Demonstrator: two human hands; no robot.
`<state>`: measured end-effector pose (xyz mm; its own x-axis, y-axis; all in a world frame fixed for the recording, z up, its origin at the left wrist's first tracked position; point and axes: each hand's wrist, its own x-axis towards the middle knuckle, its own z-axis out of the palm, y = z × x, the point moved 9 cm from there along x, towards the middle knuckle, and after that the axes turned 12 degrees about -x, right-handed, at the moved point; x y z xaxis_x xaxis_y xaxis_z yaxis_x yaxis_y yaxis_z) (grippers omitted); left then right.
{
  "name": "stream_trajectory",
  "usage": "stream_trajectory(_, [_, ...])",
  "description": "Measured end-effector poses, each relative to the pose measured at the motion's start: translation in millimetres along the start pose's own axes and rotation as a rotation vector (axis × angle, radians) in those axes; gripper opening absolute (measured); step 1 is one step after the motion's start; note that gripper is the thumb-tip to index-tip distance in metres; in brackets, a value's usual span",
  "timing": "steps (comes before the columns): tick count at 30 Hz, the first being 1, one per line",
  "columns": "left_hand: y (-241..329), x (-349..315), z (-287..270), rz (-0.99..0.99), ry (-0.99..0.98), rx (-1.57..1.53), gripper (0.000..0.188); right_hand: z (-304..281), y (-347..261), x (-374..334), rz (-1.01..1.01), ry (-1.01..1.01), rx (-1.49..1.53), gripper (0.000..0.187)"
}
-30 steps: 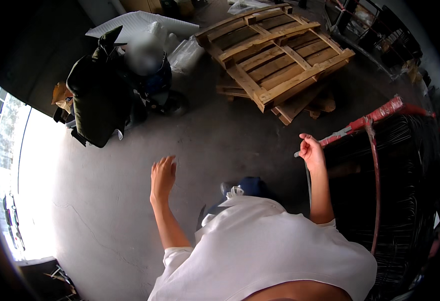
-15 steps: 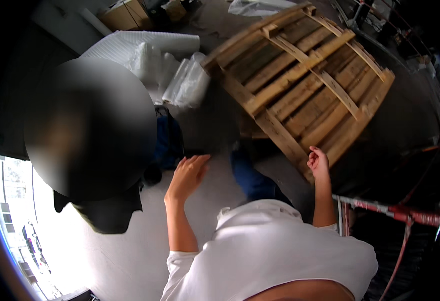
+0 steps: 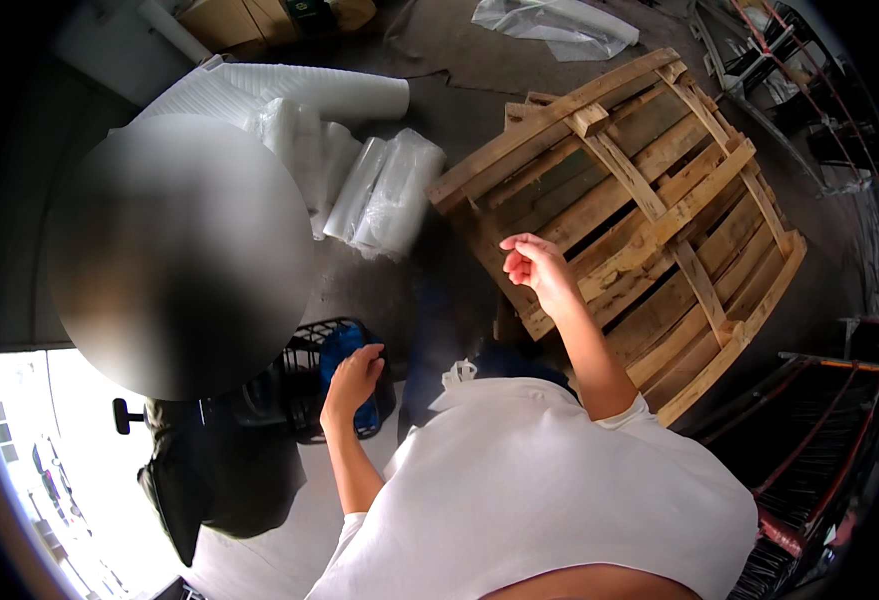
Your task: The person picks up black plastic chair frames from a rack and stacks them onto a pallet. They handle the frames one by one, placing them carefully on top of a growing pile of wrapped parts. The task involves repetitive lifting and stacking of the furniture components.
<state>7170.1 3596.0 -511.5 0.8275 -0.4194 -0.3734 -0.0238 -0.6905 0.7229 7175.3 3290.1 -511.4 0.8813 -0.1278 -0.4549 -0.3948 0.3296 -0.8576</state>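
My left hand (image 3: 354,385) is in the air with its fingers loosely stretched and nothing in it. It appears in front of a black basket (image 3: 304,350) with something blue (image 3: 341,352) in it; whether they touch I cannot tell. My right hand (image 3: 537,268) is raised in front of a wooden pallet (image 3: 649,240). Its fingers are loosely bent and apart, with nothing visible between them. The pallet shows its slats and cross-pieces and looks tilted.
At the left stands a person in dark clothing (image 3: 234,475). Behind are clear-wrapped rolls (image 3: 389,190), a long white foam roll (image 3: 339,92) and plastic sheeting (image 3: 559,28). Red-railed metal racks (image 3: 809,430) stand on the right. Cardboard boxes (image 3: 229,25) sit at the back left.
The view has shifted. My right hand has moved left and up, away from the pallet's near corner. My left hand is slightly lower, and the black basket now shows beside it.
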Motion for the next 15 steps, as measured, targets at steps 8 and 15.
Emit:
stream_trajectory(8, [81, 166, -140, 0.349, 0.156, 0.095, 0.022, 40, -100, 170, -0.135, 0.095, 0.042, 0.018])
stream_trajectory(15, [138, 256, -225, 0.549, 0.244, -0.156, 0.023, 42, -155, 246, -0.165, 0.207, 0.052, 0.017])
